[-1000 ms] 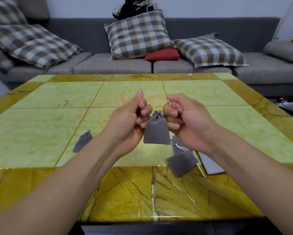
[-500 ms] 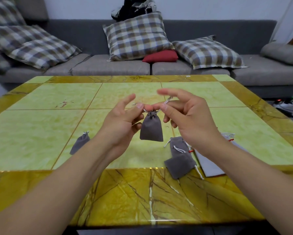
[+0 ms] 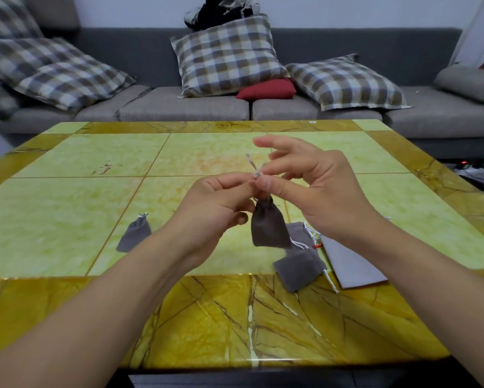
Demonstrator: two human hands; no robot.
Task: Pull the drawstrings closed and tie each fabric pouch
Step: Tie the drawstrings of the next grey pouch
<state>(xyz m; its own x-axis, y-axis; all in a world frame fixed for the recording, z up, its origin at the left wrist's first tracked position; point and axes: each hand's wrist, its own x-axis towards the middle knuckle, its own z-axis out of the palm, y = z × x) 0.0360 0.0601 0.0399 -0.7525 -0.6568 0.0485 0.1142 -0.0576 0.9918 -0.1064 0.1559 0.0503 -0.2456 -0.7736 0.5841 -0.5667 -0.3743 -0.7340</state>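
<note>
Nearest me, at about five o'clock on the table [image 3: 67,225], a flat grey pouch [image 3: 298,268] lies on the marbled border with its white cord trailing, and just beyond it, touching, another grey pouch [image 3: 298,232] with its cords loose; a pale flat sheet [image 3: 347,261] sits beside them toward three o'clock. In the middle, lifted off the tabletop, hangs the pouch I am working on [image 3: 269,226], its neck already gathered. My left hand [image 3: 215,203] pinches one white drawstring [image 3: 252,163] just above that neck, finger and thumb pressed together, the other fingers curled under. My right hand [image 3: 313,189] pinches the cords at the same spot with thumb and forefinger, the remaining fingers spread and lifted clear. I judge I am partway through forming the knot. The pouch looks light and soft, so it will swing and twist from the cords; the cord is thin and likely slick, so the place to hold is close to the gathered neck, not the fabric body, and I should pull gently. At nine o'clock a pouch with a cinched neck [image 3: 134,233] lies alone, well apart from the others. Farther off at twelve o'clock stands the grey sofa [image 3: 179,105] with checked cushions [image 3: 227,57] and a red cushion [image 3: 267,89].
</note>
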